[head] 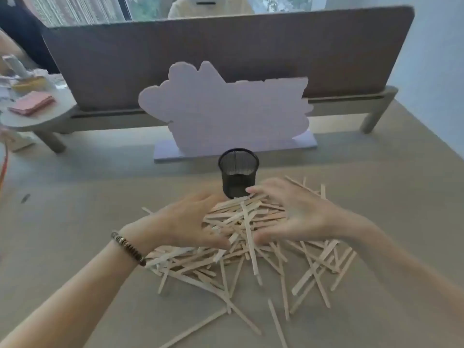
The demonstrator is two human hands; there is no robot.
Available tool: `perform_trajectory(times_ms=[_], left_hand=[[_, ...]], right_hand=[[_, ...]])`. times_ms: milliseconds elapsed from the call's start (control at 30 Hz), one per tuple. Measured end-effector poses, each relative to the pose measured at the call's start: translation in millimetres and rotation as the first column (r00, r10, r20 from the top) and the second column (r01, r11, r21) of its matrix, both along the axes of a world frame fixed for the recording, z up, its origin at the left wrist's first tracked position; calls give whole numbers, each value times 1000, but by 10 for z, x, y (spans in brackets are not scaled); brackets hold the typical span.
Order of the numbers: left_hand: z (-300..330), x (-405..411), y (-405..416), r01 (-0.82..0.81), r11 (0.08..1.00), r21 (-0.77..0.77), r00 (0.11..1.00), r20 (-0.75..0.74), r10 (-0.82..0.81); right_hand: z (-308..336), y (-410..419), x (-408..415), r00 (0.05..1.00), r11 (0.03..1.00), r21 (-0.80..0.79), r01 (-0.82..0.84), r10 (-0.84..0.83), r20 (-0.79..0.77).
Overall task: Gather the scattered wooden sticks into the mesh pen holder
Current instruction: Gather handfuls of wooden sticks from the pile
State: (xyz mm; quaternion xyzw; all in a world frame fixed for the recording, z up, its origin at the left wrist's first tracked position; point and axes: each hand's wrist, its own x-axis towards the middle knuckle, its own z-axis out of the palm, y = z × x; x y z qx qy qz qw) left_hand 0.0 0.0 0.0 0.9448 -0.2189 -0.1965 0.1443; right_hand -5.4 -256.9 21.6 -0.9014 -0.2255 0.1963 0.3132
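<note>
A heap of pale wooden sticks (241, 222) lies spread over the beige table, thickest in the middle and loose toward the front and right. Just behind the heap stands a black mesh pen holder (238, 172), upright, with nothing showing inside it. My left hand (185, 222) lies against the heap's left side, fingers fairly straight, thumb on the sticks. On the heap's right side, my right hand (291, 212) rests with fingers spread, their tips close to the holder's base. Both palms face each other across the pile.
A pale lilac cut-out board (226, 109) on a flat base stands right behind the holder. A brown desk divider (226, 51) runs along the back. A small round shelf with pink paper (32, 104) is at far left. A person sits beyond the divider.
</note>
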Motion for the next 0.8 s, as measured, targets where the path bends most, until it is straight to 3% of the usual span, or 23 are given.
perform_trajectory(times_ms=[100,267,500,800], left_hand=[[-288,-94,-19,13,979,205,999,-54,-2],[-494,-232,-87,-25,967,254,998,-46,38],[-662,-325,-176,-87,986,140,996,24,85],[-673,-180,-64,-85,982,168,980,192,52]], right_hand=[[-384,-10,-63,1000,965,-262,-1,-1,-6],[-818,-75,-101,1000,898,-440,16,-8,20],[-912,-1,-146,991,914,-395,89,-42,128],[-831,96,-76,933,924,-376,75,68,354]])
